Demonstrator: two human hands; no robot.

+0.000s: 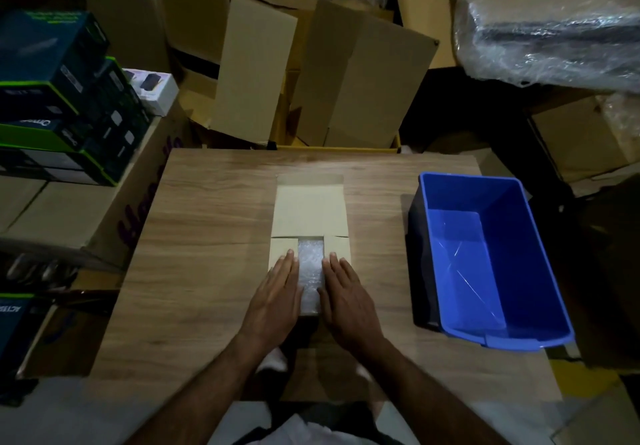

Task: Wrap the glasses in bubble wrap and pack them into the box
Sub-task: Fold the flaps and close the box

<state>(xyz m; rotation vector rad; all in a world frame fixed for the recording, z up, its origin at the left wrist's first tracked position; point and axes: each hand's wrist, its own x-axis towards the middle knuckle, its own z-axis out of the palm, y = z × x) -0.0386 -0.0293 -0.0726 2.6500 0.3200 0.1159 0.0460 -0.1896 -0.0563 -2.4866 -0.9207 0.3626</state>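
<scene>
A small cardboard box (pixel 310 212) lies in the middle of the wooden table (pixel 207 236), its long far flap laid open away from me. Bubble wrap (pixel 310 261) shows white in the gap between the two side flaps; no glass can be made out inside it. My left hand (pixel 277 292) lies flat with straight fingers on the left side flap. My right hand (pixel 346 292) lies flat the same way on the right side flap. The near end of the box is hidden under my hands.
A blue plastic bin (pixel 491 261) stands on the table's right side. Flattened and stacked cardboard boxes (pixel 311 74) crowd behind the table. Dark product boxes (pixel 59 98) are piled at the left, and a plastic-wrapped bundle (pixel 554 18) sits top right.
</scene>
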